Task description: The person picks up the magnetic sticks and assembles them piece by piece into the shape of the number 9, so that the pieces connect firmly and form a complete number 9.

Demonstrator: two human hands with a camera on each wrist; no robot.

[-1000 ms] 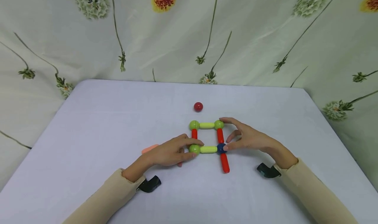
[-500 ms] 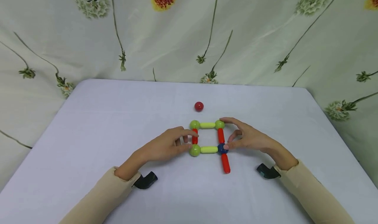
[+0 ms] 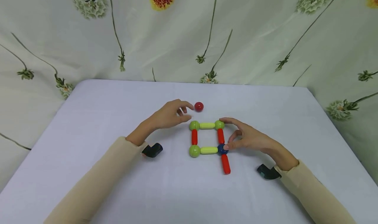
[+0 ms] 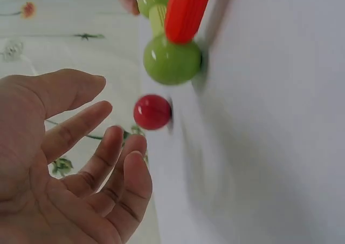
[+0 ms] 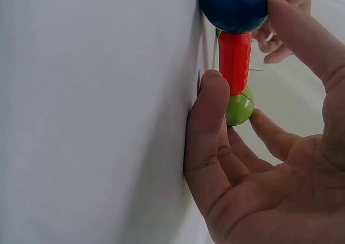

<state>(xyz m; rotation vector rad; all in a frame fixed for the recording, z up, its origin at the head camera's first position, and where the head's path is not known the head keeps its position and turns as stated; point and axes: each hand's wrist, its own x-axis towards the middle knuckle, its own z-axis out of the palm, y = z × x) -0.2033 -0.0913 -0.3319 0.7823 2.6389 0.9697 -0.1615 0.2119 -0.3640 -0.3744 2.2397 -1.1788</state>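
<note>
On the table lies a square frame of magnetic sticks and balls. Its sides are two red sticks (image 3: 194, 137) and two yellow-green sticks (image 3: 207, 125). Green balls (image 3: 194, 151) form three corners and a blue ball (image 3: 222, 149) the fourth, with another red stick (image 3: 225, 164) jutting toward me. My right hand (image 3: 251, 137) holds the frame's right side, thumb against the blue ball and index finger at the far right green ball (image 5: 240, 108). Beyond the frame sits a loose red ball (image 3: 199, 106). My left hand (image 3: 169, 114) reaches beside it, fingers loosely bent, holding nothing.
The white-covered table (image 3: 118, 96) carries the pieces, and its far edge runs along a flowered cloth backdrop (image 3: 177, 37). Black wrist cameras (image 3: 152, 150) hang below both sleeves, low over the tabletop.
My left hand has left the near left green ball and moved away from me, to the red ball's left side. My right hand and the frame stay nearly still.
</note>
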